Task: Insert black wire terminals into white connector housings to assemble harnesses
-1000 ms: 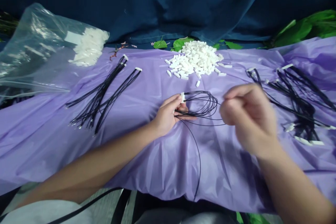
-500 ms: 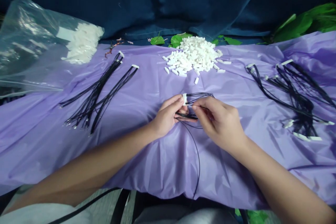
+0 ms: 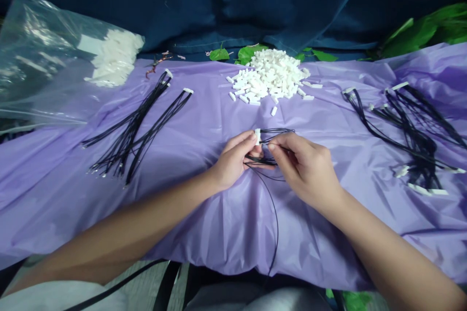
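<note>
Between thumb and fingers, my left hand (image 3: pixel 237 158) grips a white connector (image 3: pixel 258 136) at the middle of the purple sheet. Several black wires (image 3: pixel 275 130) run rightward out of it, and more black wires lie across the fingers below. My right hand (image 3: pixel 302 160) is closed just to the right, its thumb and forefinger pinching the end of a black wire (image 3: pixel 265 144) close to the connector. A single wire (image 3: pixel 276 218) hangs down over the sheet's front edge. Whether the pinched tip touches the connector is too small to tell.
White connectors (image 3: pixel 273 75) are heaped at the back middle of the purple sheet (image 3: pixel 204 121). Black wire bundles lie at left (image 3: pixel 127 141) and right (image 3: pixel 412 131). A clear plastic bag (image 3: pixel 47 53) with white pieces is at the back left, near green leaves (image 3: pixel 430 29) at the back right.
My right hand has stayed almost in place, its pinched wire tip slightly nearer the connector's lower part. My left hand still holds the connector, shifted only a little.
</note>
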The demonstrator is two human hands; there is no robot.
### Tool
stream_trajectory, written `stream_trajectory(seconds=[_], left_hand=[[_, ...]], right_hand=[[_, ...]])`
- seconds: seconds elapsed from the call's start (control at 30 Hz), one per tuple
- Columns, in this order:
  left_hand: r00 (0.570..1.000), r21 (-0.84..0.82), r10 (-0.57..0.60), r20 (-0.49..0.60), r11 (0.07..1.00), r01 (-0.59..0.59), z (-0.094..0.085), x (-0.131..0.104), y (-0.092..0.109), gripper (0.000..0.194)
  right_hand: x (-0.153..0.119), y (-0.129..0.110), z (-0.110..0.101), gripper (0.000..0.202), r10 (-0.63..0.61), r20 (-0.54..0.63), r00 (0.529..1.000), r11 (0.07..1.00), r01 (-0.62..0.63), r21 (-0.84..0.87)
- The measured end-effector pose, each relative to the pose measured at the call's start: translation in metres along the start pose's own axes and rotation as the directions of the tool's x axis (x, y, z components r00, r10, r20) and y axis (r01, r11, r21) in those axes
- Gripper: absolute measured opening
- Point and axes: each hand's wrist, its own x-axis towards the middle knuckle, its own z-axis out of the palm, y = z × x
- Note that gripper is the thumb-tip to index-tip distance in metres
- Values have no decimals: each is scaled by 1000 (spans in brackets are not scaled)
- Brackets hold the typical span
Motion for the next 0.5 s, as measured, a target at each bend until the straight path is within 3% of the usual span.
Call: stream_trajectory(seconds=[0.3,0.5], left_hand=[[1000,23,0,-4,1000,0,-2,1,-1,27],[1000,32,-2,-27,999,3,-2,2,-2,27]], right_hand=[[1,-1,-1,8,29,14,999,997,-30,74],[0,0,0,5,-2,19,1000,1000,2,-1]])
